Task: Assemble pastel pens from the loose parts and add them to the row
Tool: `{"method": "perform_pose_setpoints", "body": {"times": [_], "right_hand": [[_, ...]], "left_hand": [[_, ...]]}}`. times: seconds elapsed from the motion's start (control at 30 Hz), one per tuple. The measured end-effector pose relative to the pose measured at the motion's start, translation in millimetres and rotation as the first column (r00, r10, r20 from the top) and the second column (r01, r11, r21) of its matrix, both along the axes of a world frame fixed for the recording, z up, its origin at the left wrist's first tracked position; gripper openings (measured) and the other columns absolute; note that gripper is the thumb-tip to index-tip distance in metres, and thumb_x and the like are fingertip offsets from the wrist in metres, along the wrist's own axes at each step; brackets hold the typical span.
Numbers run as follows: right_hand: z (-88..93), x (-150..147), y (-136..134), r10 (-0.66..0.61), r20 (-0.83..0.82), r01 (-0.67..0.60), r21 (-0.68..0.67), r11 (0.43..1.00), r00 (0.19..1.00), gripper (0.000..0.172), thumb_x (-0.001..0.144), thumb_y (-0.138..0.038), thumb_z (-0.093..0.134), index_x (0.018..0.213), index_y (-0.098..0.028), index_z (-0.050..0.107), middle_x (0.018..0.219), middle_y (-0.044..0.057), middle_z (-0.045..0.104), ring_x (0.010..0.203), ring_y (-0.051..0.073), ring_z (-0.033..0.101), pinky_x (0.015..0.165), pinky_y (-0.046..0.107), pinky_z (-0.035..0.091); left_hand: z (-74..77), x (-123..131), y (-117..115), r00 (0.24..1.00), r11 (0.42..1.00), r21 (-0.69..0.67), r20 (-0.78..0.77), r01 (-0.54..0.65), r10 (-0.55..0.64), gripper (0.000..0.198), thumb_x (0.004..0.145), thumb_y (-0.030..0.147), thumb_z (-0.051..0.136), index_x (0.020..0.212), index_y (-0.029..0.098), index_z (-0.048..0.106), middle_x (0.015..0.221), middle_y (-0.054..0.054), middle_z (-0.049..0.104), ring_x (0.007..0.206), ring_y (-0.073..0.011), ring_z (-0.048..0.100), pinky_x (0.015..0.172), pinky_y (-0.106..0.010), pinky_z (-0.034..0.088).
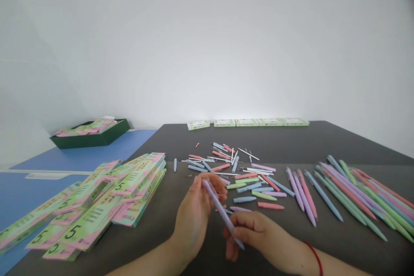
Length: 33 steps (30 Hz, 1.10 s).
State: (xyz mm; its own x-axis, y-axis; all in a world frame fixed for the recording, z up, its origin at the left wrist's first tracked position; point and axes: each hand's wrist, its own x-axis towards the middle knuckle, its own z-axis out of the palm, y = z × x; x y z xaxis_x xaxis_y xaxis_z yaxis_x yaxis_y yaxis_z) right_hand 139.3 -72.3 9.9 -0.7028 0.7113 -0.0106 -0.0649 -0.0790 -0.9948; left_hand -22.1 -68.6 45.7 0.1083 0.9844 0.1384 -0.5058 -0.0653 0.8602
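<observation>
A light purple pen (220, 208) slants between my two hands, above the near part of the dark table. My left hand (196, 211) curls around its upper end, with the fingertips partly hidden behind the barrel. Lower down, my right hand (258, 233) pinches the pen close to its pointed tip; a red cord circles that wrist. Just past my hands lie loose pen parts: blue barrel pieces (245, 199), a coral piece (270, 205), a light green piece (264, 196) and thin white refills (258, 171).
Whole pens in several colours, such as a purple pen (298, 191) and a teal pen (370, 223), lie on the right. Green-and-pink boxes (87, 224) are stacked at left. More boxes (247, 123) line the back edge. A dark green tray (93, 140) holds packaging on the blue surface (129, 142).
</observation>
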Motion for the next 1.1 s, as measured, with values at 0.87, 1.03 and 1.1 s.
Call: {"method": "perform_pose_setpoints", "body": {"times": [0.87, 1.03, 1.1], "right_hand": [[-3.8, 4, -1, 0.057, -0.177, -0.112, -0.316, 0.942, 0.983, 0.039, 0.087, -0.050, 0.047, 0.082, -0.012, 0.057, 0.049, -0.001, 0.057, 0.038, 0.010, 0.051, 0.043, 0.021, 0.040], [21.2, 17, 4, -0.030, 0.106, 0.019, 0.102, 0.995, 0.994, 0.036, 0.087, -0.049, 0.051, 0.099, -0.015, 0.053, 0.071, 0.002, 0.064, 0.064, 0.015, 0.060, 0.062, 0.027, 0.045], [30.0, 24, 4, -0.207, 0.288, 0.099, 0.350, 0.932, 0.935, 0.034, 0.079, -0.040, 0.066, 0.101, -0.018, 0.052, 0.078, 0.001, 0.064, 0.070, 0.016, 0.059, 0.064, 0.027, 0.043]], "left_hand": [[-12.3, 4, 0, 1.000, 0.998, -0.063, 0.010, -0.023, 0.024, 0.011, 0.091, 0.024, 0.050, 0.090, 0.017, 0.059, 0.087, -0.006, 0.071, 0.085, -0.0204, 0.068, 0.074, -0.031, 0.054], [-15.4, -2, 9, 0.989, 0.986, -0.138, 0.097, -0.093, 0.107, 0.008, 0.089, 0.022, 0.053, 0.089, 0.015, 0.058, 0.094, -0.010, 0.072, 0.086, -0.0206, 0.069, 0.078, -0.032, 0.053], [-16.0, -6, 14, 0.981, 0.981, -0.156, 0.134, -0.117, 0.139, 0.007, 0.088, 0.021, 0.054, 0.087, 0.014, 0.058, 0.094, -0.011, 0.072, 0.084, -0.0210, 0.069, 0.079, -0.033, 0.053]]}}
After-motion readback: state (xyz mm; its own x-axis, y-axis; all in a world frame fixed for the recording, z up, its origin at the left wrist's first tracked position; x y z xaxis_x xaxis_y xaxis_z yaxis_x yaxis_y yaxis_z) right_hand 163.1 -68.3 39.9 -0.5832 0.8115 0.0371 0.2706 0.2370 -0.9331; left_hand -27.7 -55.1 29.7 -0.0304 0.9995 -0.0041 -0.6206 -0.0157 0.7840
